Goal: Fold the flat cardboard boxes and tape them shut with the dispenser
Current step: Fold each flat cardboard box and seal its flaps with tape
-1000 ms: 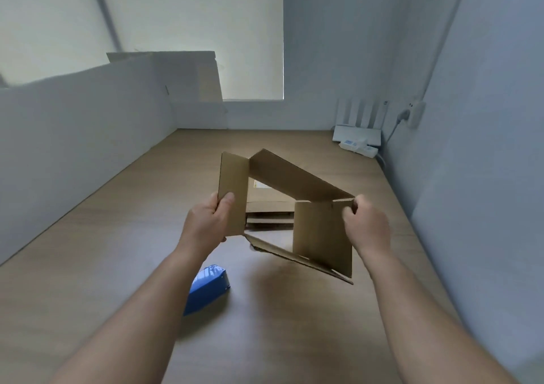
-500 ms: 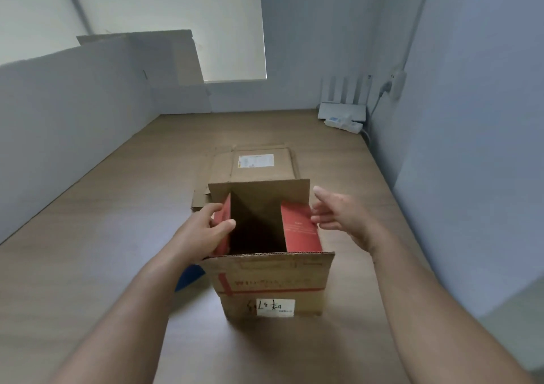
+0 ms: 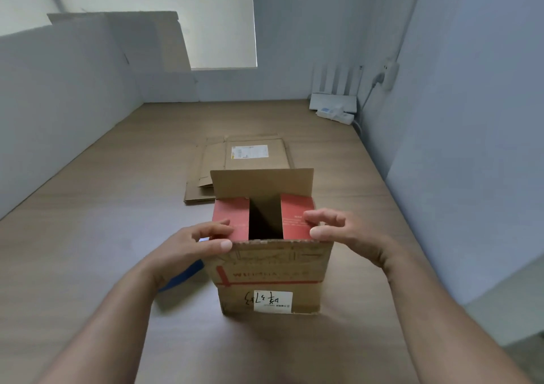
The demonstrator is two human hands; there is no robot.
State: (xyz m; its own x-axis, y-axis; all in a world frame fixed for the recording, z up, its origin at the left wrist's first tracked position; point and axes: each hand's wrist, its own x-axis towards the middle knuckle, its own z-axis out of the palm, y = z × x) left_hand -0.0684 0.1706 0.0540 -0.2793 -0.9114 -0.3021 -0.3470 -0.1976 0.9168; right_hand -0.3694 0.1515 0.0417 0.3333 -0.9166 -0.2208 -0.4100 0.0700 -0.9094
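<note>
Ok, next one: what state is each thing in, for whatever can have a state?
cardboard box: upright on the table, top untaped
left red flap: folded inward
right red flap: folded inward, gap between them
far flap: standing up
left hand: pressing the left red flap
right hand: pressing the right red flap
flat boxes: lying unfolded
blue item: on the table, mostly hidden
wall plug: plugged in

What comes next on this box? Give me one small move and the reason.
Probably fold the far flap down toward you. The left red flap and right red flap already lie inward, with the left hand and right hand resting on them, while the far flap stands upright, leaving the box open on top.
</note>
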